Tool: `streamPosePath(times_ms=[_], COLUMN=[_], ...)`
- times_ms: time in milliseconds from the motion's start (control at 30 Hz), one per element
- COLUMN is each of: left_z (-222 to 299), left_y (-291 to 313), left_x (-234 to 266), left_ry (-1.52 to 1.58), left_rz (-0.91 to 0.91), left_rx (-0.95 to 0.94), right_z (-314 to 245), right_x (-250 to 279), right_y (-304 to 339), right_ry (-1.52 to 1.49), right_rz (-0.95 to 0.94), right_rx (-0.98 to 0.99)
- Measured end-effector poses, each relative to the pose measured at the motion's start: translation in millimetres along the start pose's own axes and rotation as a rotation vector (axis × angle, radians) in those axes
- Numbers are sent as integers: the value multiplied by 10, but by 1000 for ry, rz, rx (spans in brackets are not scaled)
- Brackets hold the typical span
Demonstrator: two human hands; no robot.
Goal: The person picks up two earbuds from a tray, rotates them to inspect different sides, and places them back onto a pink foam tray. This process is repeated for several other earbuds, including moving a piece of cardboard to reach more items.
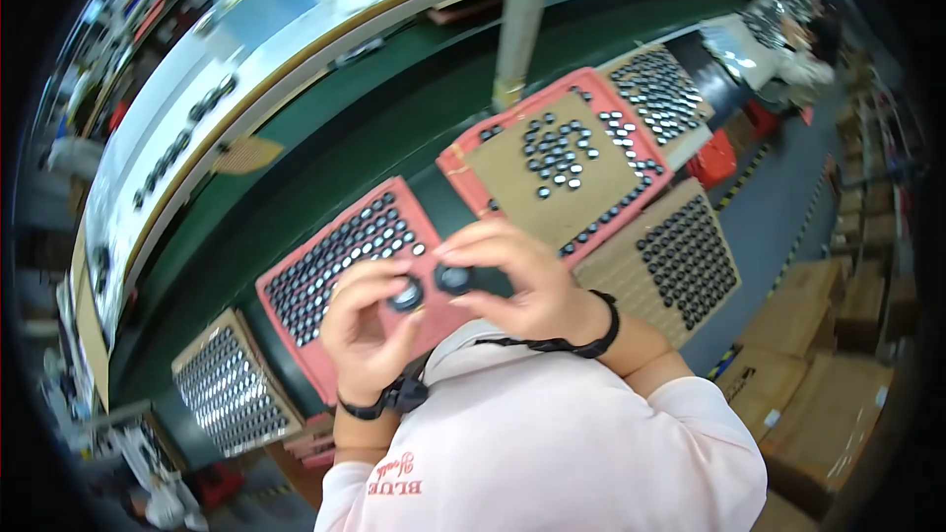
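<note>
My left hand [370,325] pinches a small round black part [405,294] with a shiny face between thumb and fingers. Beside it, my right hand [517,276] grips a similar round black part [453,279], darker on the side that shows. The two parts are held close together, a narrow gap between them, above the right edge of a pink tray [434,330]. Rows of small black parts with shiny tops [325,256] fill much of that tray. What exactly these parts are cannot be made out.
A second pink tray [458,172] bears a cardboard sheet [591,197] with loose round parts. More filled sheets lie at the right [631,281], far right [616,74] and lower left [182,366]. A grey post [522,20] rises behind the green bench. Cardboard boxes [818,414] stand right.
</note>
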State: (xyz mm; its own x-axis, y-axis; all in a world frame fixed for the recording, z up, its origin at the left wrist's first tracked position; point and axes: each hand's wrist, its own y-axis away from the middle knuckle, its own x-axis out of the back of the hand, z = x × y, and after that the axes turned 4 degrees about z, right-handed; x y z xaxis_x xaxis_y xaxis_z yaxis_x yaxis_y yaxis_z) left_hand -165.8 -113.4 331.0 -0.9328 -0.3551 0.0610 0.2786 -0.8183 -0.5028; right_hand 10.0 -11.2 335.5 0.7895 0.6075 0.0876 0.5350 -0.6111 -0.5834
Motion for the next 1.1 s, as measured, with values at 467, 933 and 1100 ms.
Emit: streamPosePath(times_ms=[467,933,1100], left_z=[-28,-36,-28], left_y=[12,18,36], left_x=[97,103,106], left_ry=[133,137,118], left_rz=[-1,-28,-43], left_rx=[21,49,50], right_z=[151,144,113], right_x=[-144,-123,-130], right_y=[9,-4,11], right_ry=[-121,-109,-100], right_rz=[-64,-79,-75], right_rx=[-55,-46,-45])
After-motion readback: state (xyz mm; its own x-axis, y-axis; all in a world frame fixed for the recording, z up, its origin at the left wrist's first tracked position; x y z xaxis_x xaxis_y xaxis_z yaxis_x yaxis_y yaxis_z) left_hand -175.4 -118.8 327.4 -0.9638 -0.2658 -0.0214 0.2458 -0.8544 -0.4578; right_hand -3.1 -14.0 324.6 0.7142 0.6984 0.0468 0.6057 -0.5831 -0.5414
